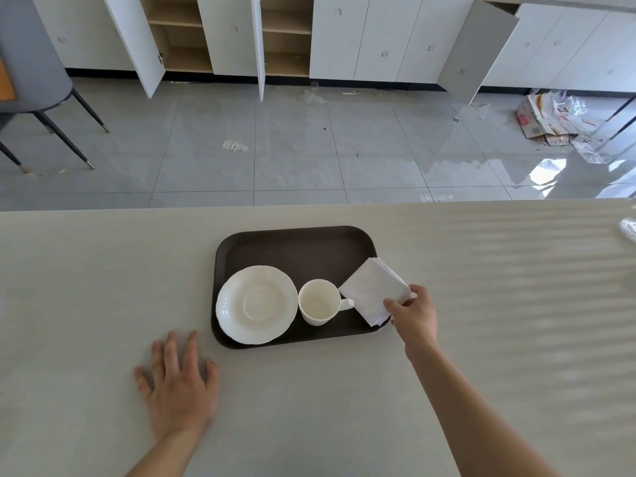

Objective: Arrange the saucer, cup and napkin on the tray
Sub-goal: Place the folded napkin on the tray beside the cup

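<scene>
Napkin going down, last of the three on the tray.

I see the saucer (pixel 256 304) at the tray's (pixel 292 246) left and the cup (pixel 318 302) mid-tray, upright, handle pointing right. My right hand (pixel 413 313) pinches the napkin (pixel 375 291) at the tray's right edge, its corner overhanging; it sits diamond-wise, long axis running near-left to far-right. Left: release, perhaps square it. My left hand (pixel 180 387) lies flat and open on the table (pixel 103 270).

Your two forearms come up from the lower edge bare — no sleeves, no watch or band at either wrist. Your left hand (pixel 179 390) and right hand (pixel 414 316) wear no gloves or rings — nails short, unpainted.
</scene>
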`<state>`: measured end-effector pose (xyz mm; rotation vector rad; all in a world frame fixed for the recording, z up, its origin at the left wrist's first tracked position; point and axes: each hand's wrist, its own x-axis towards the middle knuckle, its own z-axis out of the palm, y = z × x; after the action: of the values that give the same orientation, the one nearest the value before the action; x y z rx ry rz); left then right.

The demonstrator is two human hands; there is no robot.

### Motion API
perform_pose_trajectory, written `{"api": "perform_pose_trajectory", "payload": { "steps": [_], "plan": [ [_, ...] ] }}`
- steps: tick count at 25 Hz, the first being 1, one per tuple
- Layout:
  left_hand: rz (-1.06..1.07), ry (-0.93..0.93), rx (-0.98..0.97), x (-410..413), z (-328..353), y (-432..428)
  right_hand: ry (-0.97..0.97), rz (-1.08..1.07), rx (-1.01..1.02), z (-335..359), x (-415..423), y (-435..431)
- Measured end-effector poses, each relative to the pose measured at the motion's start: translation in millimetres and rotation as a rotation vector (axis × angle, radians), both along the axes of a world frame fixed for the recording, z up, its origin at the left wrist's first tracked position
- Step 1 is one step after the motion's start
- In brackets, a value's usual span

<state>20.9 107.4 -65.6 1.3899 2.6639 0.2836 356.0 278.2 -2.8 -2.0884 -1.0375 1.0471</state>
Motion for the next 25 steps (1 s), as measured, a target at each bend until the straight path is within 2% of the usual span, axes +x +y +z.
{"api": "perform_pose_trajectory", "payload": {
  "steps": [6,13,25],
  "plan": [
    [-0.007,0.019,-0.002,-2.7,-5.2,-1.1,-0.167,0.074,0.053,5.6,8.1,-9.7],
    [-0.005,0.021,0.000,-3.9,-7.9,-1.0,-0.155,0.168,0.202,31.1,-6.1,5.2],
    [-0.002,0.030,-0.011,-4.6,-9.1,-1.4,-0.368,0.549,0.272,51.7,-60.5,32.8]
  ]
}}
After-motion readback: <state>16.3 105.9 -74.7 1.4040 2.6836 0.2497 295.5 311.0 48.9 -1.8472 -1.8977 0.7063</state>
